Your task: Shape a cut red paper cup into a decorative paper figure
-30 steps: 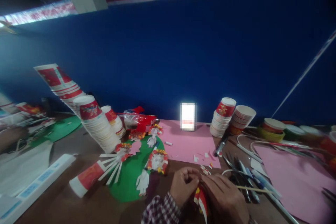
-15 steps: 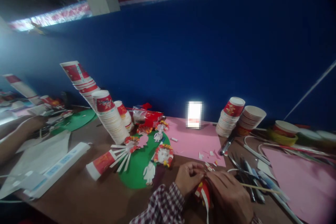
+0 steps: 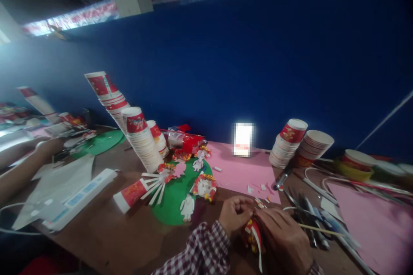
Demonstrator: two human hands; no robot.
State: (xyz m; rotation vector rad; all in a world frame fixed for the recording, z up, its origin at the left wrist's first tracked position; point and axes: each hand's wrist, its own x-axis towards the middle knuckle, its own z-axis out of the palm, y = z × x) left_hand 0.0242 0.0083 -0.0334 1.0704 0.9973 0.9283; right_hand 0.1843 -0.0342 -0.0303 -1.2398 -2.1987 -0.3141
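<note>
A small red and yellow paper piece (image 3: 254,230), like a cut-up paper cup with a white-edged strip hanging down, is between my hands low in the head view. My left hand (image 3: 232,218) pinches its upper end, thumb and fingers closed. Across from it, my right hand (image 3: 285,234) curves over the piece's right side, its fingertips meeting the left hand's; the underside of that grip is hidden. Small red and white scraps (image 3: 260,203) lie just beyond the fingertips.
Tall paper cup stacks (image 3: 142,142) lean at left, shorter ones (image 3: 288,144) stand right. A green sheet (image 3: 171,212) bears paper cutouts. Pens and scissors (image 3: 311,219) crowd the right side, near a pink sheet (image 3: 364,223). A power strip (image 3: 84,197) and another person's arm (image 3: 29,163) are left.
The whole view has shifted slightly, moving things to the right in the picture. Both hands keep their grip on the paper piece. At left, the other person's hand has moved a little.
</note>
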